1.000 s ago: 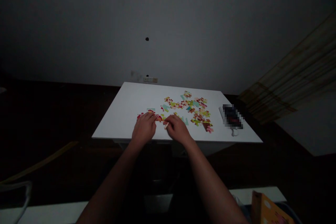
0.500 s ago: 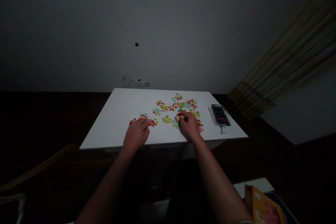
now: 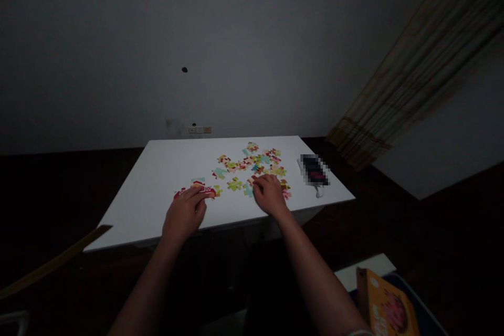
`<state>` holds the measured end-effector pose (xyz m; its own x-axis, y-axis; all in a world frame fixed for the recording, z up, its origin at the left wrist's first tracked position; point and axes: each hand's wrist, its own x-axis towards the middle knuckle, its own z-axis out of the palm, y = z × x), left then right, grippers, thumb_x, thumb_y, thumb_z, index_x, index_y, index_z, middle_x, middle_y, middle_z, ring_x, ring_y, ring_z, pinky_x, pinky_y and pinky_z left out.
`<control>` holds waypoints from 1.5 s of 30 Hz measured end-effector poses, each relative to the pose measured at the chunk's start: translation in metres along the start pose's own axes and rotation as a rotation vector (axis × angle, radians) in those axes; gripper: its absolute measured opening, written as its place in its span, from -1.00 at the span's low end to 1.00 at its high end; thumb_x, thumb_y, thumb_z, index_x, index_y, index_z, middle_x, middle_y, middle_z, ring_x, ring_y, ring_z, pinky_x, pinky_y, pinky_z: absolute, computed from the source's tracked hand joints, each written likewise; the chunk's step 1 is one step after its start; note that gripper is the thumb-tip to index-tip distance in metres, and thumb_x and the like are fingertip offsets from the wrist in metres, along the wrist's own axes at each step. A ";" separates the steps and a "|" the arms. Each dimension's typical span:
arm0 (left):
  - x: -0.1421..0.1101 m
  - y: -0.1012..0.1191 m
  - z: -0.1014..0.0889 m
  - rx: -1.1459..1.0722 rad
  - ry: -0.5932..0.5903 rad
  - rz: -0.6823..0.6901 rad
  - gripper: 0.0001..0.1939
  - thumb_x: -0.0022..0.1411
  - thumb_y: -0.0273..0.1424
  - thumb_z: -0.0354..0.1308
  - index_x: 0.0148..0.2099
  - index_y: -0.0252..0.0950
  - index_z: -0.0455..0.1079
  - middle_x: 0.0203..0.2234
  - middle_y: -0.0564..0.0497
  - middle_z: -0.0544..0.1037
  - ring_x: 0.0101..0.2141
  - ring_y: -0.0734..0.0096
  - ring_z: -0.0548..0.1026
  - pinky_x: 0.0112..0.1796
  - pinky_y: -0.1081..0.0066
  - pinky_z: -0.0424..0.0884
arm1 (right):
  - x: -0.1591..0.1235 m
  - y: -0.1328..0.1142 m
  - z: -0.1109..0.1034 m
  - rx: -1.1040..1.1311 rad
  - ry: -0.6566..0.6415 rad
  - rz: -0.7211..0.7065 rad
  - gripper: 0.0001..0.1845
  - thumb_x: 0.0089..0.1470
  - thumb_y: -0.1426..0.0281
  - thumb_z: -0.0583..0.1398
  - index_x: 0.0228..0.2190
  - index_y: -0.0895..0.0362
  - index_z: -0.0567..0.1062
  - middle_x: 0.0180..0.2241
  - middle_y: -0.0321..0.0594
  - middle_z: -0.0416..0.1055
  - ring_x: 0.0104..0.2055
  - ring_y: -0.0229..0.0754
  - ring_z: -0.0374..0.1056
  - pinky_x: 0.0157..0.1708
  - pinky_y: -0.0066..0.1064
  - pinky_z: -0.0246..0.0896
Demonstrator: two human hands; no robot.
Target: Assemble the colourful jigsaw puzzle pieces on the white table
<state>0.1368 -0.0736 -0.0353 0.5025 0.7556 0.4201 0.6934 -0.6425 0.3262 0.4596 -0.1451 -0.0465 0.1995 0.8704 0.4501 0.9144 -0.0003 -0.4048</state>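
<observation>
The left hand and right hand are well apart, both low on the white rectangular desk, fingers resting on the pieces; cannot tell if either is actually pinching one. Left fingertips lie over a red-and-white group of jigsaw pieces close to the front edge. Right fingertips sit at the near side of the loose multicoloured cardboard jigsaw pieces, just beside a teal piece.

Main risk: pieces lying this close to the desk's front edge could get brushed off by a wrist or palm. A hand sliding across could also split the red-and-white group or shove the loose pile. The dim light may make similar colours hard to tell apart.

The pieces lie loose directly on the desk, not in any tray. At lower right, off the desk, an orange cardboard box with a pink picture leans inside a dark blue-rimmed container. Contents of both are hidden.
</observation>
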 end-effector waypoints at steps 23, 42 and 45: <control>-0.001 -0.003 0.003 -0.008 0.015 -0.013 -0.62 0.49 -0.34 0.06 0.10 -0.09 0.70 0.24 -0.11 0.67 0.25 0.02 0.61 0.29 -0.16 0.50 | 0.000 -0.007 -0.009 0.025 -0.147 -0.086 -0.55 0.35 0.41 0.24 0.20 -0.05 0.66 0.30 -0.16 0.57 0.27 0.18 0.34 0.33 0.15 0.22; -0.001 0.001 0.001 0.013 -0.016 -0.030 -0.60 0.45 -0.43 0.11 0.14 -0.12 0.71 0.23 -0.10 0.68 0.24 0.01 0.60 0.35 -0.11 0.41 | 0.075 -0.018 -0.011 -0.342 -0.209 0.310 -0.52 0.39 0.22 0.24 0.19 0.22 0.61 0.07 0.24 0.62 0.27 0.29 0.35 0.22 -0.04 0.22; -0.002 0.003 -0.003 -0.015 -0.042 -0.025 -0.58 0.43 -0.46 0.12 0.15 -0.08 0.71 0.25 -0.06 0.66 0.28 0.04 0.56 0.36 -0.08 0.39 | 0.091 -0.009 -0.006 -0.340 -0.257 0.331 -0.46 0.29 0.30 0.33 0.23 0.24 0.57 0.09 0.30 0.60 0.33 0.32 0.33 0.25 -0.02 0.20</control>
<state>0.1368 -0.0774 -0.0325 0.5067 0.7760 0.3757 0.6982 -0.6250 0.3492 0.4712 -0.0685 0.0029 0.4426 0.8892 0.1161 0.8884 -0.4171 -0.1919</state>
